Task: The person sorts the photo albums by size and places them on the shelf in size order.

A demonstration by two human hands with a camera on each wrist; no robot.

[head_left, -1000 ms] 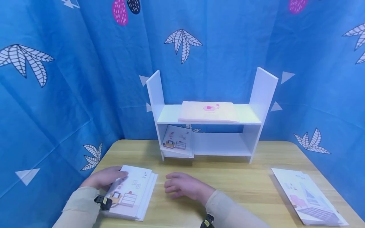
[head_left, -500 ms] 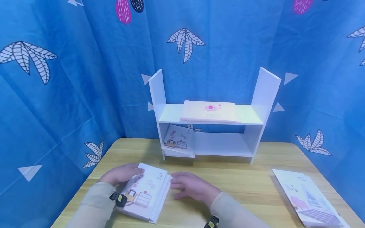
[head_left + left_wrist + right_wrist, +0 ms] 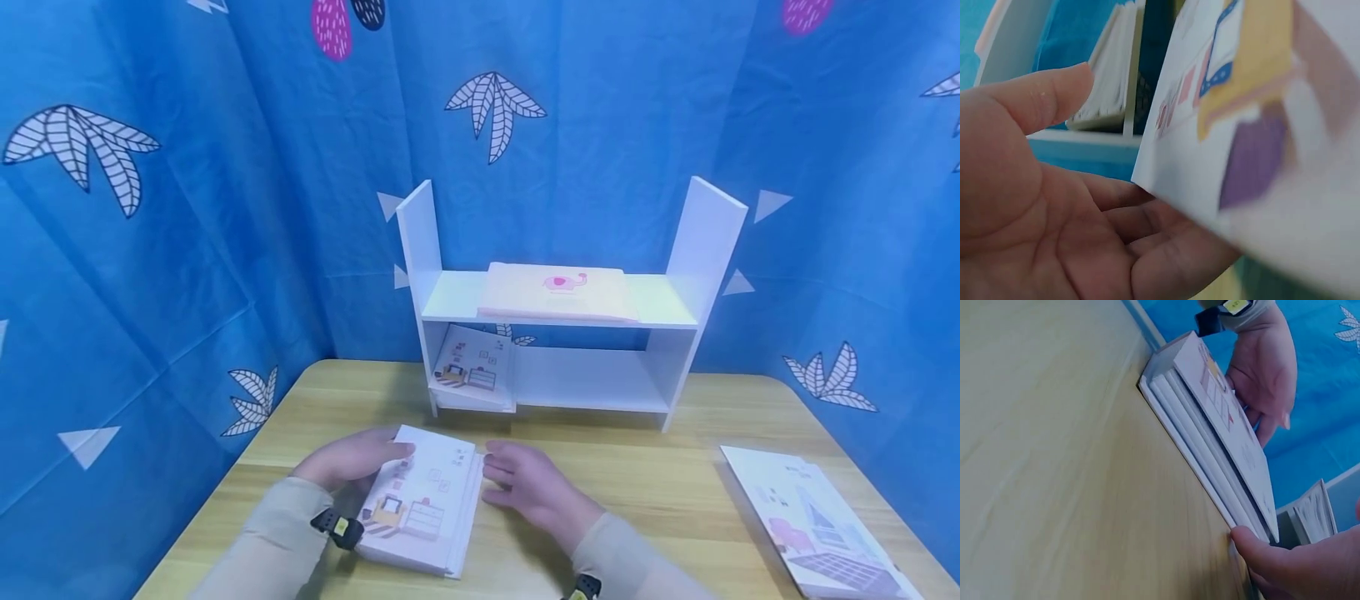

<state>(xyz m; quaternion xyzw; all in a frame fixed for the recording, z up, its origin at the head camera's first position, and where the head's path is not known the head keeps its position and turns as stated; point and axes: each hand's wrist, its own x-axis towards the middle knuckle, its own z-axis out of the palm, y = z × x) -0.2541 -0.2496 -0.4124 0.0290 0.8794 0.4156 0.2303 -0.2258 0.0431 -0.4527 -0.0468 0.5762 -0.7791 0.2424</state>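
Note:
A small stack of white books [image 3: 423, 500] with a room drawing on its top cover lies on the near part of the table. My left hand [image 3: 356, 458] is at the stack's left side. In the left wrist view, the thumb stands apart from the illustrated cover [image 3: 1179, 125], while the fingers reach against and under its edge, their tips hidden. At the opposite side is my right hand [image 3: 543, 492], its fingers loosely bent. A fingertip touches the stack's far right corner in the right wrist view, where the layered page edges [image 3: 1204, 450] show.
Behind the hands stands a white two-tier shelf [image 3: 592, 379]. Similar books [image 3: 476, 367] lie in its lower left, jutting past the front. A pale cloth-like item with a pink elephant [image 3: 558, 292] is on top. More books [image 3: 817, 525] lie at the table's right.
The book stack has slid rightward across the table with my left hand beside it. My right hand, first apart from it, is now at its right edge. The head view has shifted slightly.

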